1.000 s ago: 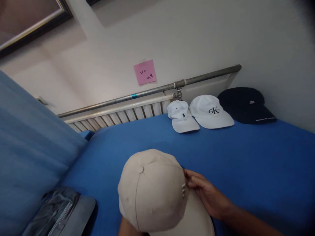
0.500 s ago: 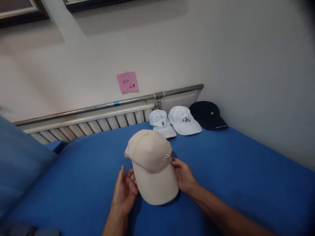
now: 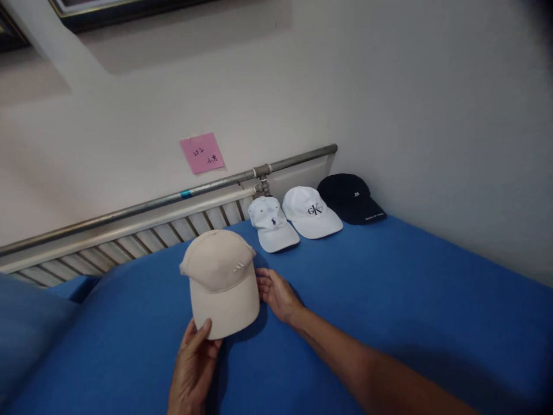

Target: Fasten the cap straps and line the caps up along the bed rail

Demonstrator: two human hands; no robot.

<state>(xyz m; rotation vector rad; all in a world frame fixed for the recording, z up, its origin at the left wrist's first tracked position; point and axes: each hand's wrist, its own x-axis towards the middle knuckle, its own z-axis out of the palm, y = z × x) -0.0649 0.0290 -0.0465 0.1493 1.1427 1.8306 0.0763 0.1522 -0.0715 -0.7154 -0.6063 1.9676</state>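
A cream baseball cap [image 3: 220, 282] with a small striped mark on its front is held above the blue sheet, brim toward me. My left hand [image 3: 194, 360] grips the brim's lower left edge, thumb on top and fingers beneath. At the cap's right side is my right hand [image 3: 276, 294], its fingers loosely stretched and apart; whether the fingertips touch the cap is hard to see. Behind them stand a small white cap [image 3: 272, 225] with a dark horse-rider logo, a larger white cap [image 3: 311, 212] with dark letters, and a black cap [image 3: 349, 199], in a row.
A blue sheet [image 3: 345, 323] covers the surface. Along the wall run a metal pipe [image 3: 151, 204] and a white radiator [image 3: 142, 239]. A pink note [image 3: 202, 153] is stuck above the pipe, and a framed picture [image 3: 108, 14] hangs higher up.
The cream cap has moved left relative to the row of caps. My left hand has taken hold of its brim, while my right hand has let go and its fingers have opened.
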